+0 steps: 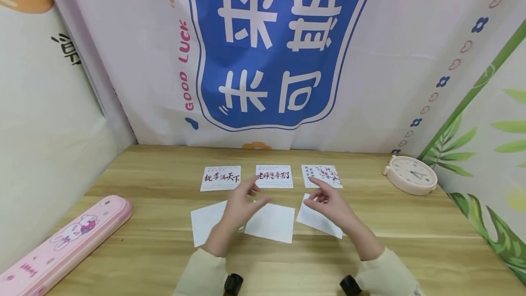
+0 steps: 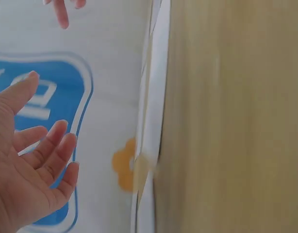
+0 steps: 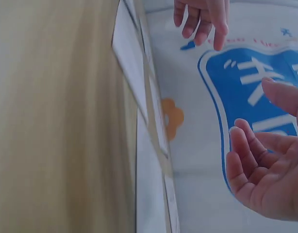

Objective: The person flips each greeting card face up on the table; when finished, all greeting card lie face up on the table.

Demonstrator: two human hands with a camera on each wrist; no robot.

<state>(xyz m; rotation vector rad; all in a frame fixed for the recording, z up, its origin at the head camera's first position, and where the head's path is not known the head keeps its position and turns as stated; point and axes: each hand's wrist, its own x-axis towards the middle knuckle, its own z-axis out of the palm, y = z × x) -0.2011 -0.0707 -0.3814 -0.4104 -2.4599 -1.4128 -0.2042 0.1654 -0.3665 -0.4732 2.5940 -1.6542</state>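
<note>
My left hand (image 1: pixel 241 201) is raised over the front row of cards, its fingers loosely bent and holding nothing. To its right, my right hand (image 1: pixel 332 201) hovers in the same way, also with nothing in it; the left wrist and right wrist views show the fingers apart. Beneath the hands lie a left blank white card (image 1: pixel 204 224), a middle one (image 1: pixel 271 225) and a right one (image 1: pixel 316 222), all slightly askew and partly covered. Behind them sit two cards with dark red Chinese writing, a left card (image 1: pixel 218 178) and a middle card (image 1: pixel 276 178), beside a card with red and blue print (image 1: pixel 326 175).
A pink pencil case (image 1: pixel 70 245) with a rabbit picture lies at the table's left. At the right back is a pale pink round clock (image 1: pixel 412 175). A printed cloth (image 1: pixel 156 81) hangs behind the wooden table (image 1: pixel 287 268).
</note>
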